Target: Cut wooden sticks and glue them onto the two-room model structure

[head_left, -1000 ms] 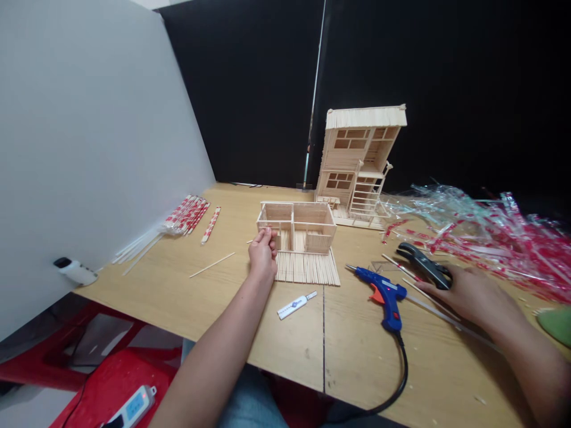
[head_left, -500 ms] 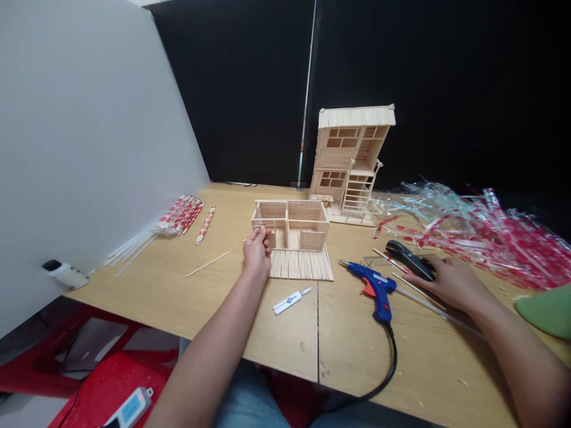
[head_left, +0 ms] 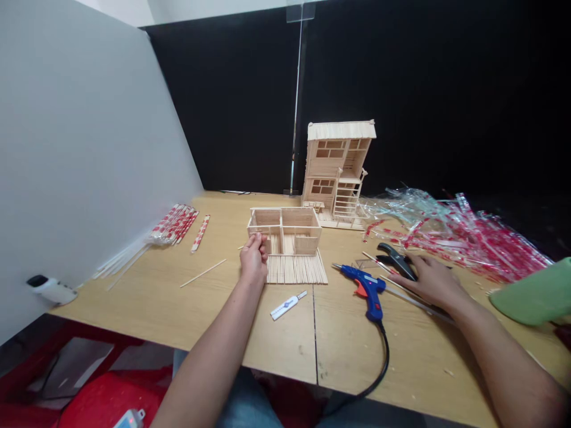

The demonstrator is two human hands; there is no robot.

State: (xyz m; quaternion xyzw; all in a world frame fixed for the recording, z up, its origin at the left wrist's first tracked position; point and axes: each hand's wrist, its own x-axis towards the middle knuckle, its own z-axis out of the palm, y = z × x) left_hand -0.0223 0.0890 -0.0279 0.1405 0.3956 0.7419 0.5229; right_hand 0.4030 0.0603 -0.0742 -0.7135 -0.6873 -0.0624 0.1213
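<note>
In the head view, my left hand [head_left: 253, 259] is closed in a pinch at the front left corner of a small open-topped stick house [head_left: 307, 233]. What its fingertips hold, if anything, is hidden. Flat sticks form a porch [head_left: 298, 270] before that house. On the right, my right hand [head_left: 435, 279] lies around a black-handled hand tool [head_left: 397, 260], thumb on one side and fingers on the other; its far end is partly covered. Thin sticks [head_left: 377, 261] lie beside the thumb. A blue glue gun [head_left: 366, 285] rests left of this hand.
A taller stick house [head_left: 336, 169] stands behind. Crumpled red and clear wrappers [head_left: 464, 232] spread at right, near a green object [head_left: 530, 294]. Wrapped sticks [head_left: 176, 224], a loose stick [head_left: 203, 273] and a white bottle [head_left: 52, 291] are left. A white labelled piece [head_left: 288, 305] lies in front.
The view has shifted slightly, so the things on the table appear a little lower and further left. Both hands keep nearly the same places beside the small house and the black-handled tool.
</note>
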